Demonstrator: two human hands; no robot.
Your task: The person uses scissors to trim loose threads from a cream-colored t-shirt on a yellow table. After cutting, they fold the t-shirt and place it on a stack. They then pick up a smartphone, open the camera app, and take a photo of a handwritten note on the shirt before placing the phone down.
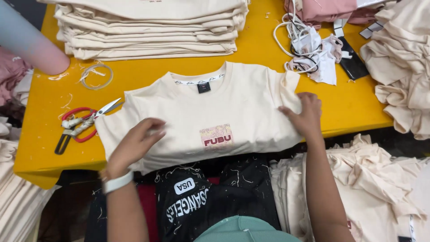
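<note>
A cream T-shirt [210, 107] lies face down on the yellow table [148, 74], neck toward the far side, with a small printed patch near its lower hem. My left hand [134, 143] presses flat on the shirt's lower left part, a white band on its wrist. My right hand [304, 114] rests on the shirt's right edge, fingers on the folded-in sleeve. Both hands lie on the cloth with fingers spread; neither lifts it.
A tall stack of folded cream shirts [152, 29] sits at the back. Scissors with red handles [80, 123] lie left of the shirt. White cables and a dark phone [351, 60] lie at back right. Loose cream garments [398, 67] pile at right.
</note>
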